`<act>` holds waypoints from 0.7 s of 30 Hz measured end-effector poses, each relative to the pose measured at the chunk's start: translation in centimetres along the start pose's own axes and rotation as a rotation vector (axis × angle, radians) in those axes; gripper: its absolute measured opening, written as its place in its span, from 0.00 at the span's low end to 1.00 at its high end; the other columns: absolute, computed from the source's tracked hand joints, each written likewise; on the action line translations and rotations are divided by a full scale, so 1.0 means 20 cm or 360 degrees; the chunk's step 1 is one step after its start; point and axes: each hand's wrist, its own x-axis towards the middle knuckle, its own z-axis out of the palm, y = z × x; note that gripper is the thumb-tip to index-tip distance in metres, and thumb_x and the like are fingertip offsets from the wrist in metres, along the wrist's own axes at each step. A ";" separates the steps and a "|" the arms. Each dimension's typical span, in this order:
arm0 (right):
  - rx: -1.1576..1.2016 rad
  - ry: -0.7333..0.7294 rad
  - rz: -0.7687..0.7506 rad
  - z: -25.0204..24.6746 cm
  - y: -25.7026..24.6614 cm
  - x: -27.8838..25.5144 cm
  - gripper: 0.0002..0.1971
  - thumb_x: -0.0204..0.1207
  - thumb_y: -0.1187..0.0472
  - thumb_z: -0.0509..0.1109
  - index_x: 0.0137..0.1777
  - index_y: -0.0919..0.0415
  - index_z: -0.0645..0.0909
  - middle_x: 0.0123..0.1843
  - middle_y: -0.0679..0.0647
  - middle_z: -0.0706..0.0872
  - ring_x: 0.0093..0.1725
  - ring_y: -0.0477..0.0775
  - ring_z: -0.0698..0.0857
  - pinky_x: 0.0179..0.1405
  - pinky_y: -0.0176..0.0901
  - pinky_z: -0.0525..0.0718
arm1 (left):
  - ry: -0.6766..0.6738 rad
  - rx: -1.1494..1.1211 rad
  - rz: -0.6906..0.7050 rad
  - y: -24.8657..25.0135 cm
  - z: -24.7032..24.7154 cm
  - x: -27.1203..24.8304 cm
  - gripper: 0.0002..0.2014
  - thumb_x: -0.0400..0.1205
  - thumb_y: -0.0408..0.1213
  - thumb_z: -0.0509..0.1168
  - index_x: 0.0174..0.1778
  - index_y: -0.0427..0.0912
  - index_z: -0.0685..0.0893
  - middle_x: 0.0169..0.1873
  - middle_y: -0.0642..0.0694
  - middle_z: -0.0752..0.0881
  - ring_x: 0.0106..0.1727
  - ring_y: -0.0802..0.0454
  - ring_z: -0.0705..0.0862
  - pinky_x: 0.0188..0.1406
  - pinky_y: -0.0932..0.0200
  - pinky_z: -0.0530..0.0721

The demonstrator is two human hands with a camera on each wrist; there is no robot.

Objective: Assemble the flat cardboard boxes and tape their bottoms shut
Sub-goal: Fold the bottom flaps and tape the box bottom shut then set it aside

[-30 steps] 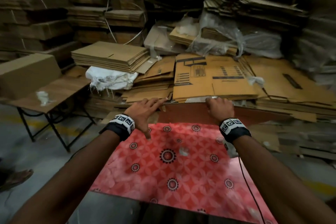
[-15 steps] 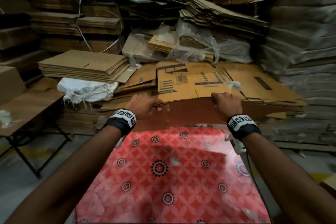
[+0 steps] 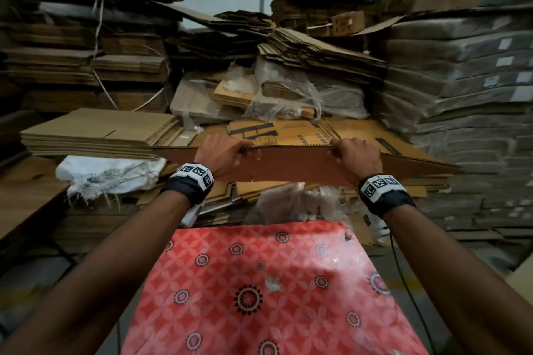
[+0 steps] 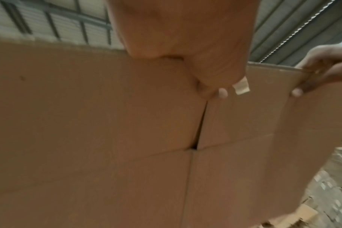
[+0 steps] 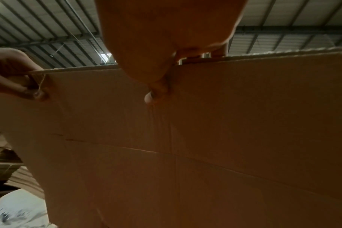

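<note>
- The flat cardboard box (image 3: 302, 166) rose off the pile, its near edge tipped higher.
- The left hand (image 3: 220, 153) went from resting flat to gripping that edge.
- The right hand (image 3: 356, 157) rose with it.

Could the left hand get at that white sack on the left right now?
Probably not yet: the left hand grips the flat cardboard box along with the right hand. The white sack lies uncovered nearby.

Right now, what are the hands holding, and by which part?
Both the left hand and right hand grip one flat cardboard box by its near top edge.
</note>
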 end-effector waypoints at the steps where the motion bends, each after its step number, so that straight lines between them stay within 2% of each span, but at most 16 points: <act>1: 0.0018 0.0040 -0.0006 -0.02 0.00 0.01 0.13 0.88 0.45 0.62 0.62 0.48 0.83 0.49 0.57 0.91 0.48 0.62 0.89 0.38 0.47 0.73 | 0.0022 0.0035 0.0002 -0.01 -0.02 0.01 0.18 0.86 0.45 0.63 0.71 0.66 0.82 0.43 0.48 0.92 0.40 0.46 0.88 0.34 0.55 0.76; 5: 0.0174 0.0128 -0.0074 -0.13 0.01 0.05 0.16 0.84 0.43 0.68 0.70 0.38 0.84 0.54 0.52 0.93 0.52 0.60 0.90 0.39 0.46 0.74 | 0.0155 0.0069 -0.0030 -0.07 -0.09 0.02 0.20 0.84 0.43 0.66 0.73 0.64 0.82 0.48 0.43 0.93 0.44 0.39 0.90 0.38 0.52 0.77; 8: 0.0150 0.0059 -0.0085 -0.21 0.01 0.11 0.19 0.83 0.43 0.70 0.73 0.33 0.80 0.63 0.50 0.90 0.61 0.61 0.88 0.47 0.53 0.80 | 0.0202 0.0046 -0.0046 -0.11 -0.12 0.04 0.21 0.83 0.43 0.67 0.73 0.62 0.82 0.49 0.45 0.93 0.45 0.40 0.90 0.38 0.52 0.78; 11: 0.0022 0.0068 -0.0063 -0.24 0.01 0.15 0.18 0.87 0.48 0.65 0.76 0.34 0.79 0.61 0.56 0.89 0.59 0.65 0.87 0.48 0.54 0.77 | 0.0300 -0.0027 -0.0005 -0.12 -0.15 0.06 0.17 0.82 0.43 0.67 0.67 0.59 0.85 0.49 0.47 0.93 0.42 0.41 0.90 0.35 0.53 0.79; 14: -0.0029 0.0203 -0.0040 -0.24 0.01 0.20 0.18 0.89 0.49 0.64 0.77 0.34 0.79 0.56 0.58 0.91 0.55 0.65 0.88 0.44 0.52 0.72 | 0.0408 -0.0135 0.0021 -0.13 -0.17 0.10 0.16 0.77 0.36 0.72 0.60 0.52 0.90 0.41 0.42 0.93 0.33 0.39 0.89 0.31 0.51 0.82; 16: -0.0018 0.0211 -0.0015 -0.22 0.01 0.26 0.19 0.89 0.49 0.64 0.77 0.35 0.78 0.56 0.59 0.91 0.55 0.66 0.88 0.45 0.53 0.75 | 0.0422 -0.0158 0.0037 -0.15 -0.17 0.14 0.18 0.73 0.33 0.76 0.59 0.50 0.91 0.36 0.41 0.92 0.30 0.38 0.88 0.29 0.50 0.83; 18: -0.0011 0.0175 0.0015 -0.20 0.02 0.31 0.19 0.88 0.49 0.65 0.78 0.36 0.78 0.58 0.59 0.91 0.57 0.67 0.88 0.51 0.56 0.81 | 0.0424 -0.0148 0.0062 -0.16 -0.16 0.21 0.18 0.71 0.32 0.78 0.57 0.48 0.91 0.32 0.41 0.90 0.27 0.38 0.86 0.27 0.49 0.84; 21: 0.0002 0.0150 0.0056 -0.14 0.06 0.40 0.18 0.88 0.49 0.65 0.76 0.40 0.80 0.58 0.60 0.90 0.58 0.67 0.88 0.56 0.61 0.82 | 0.0356 -0.0079 0.0047 -0.18 -0.13 0.34 0.20 0.76 0.35 0.73 0.65 0.53 0.89 0.40 0.42 0.92 0.33 0.39 0.88 0.29 0.51 0.83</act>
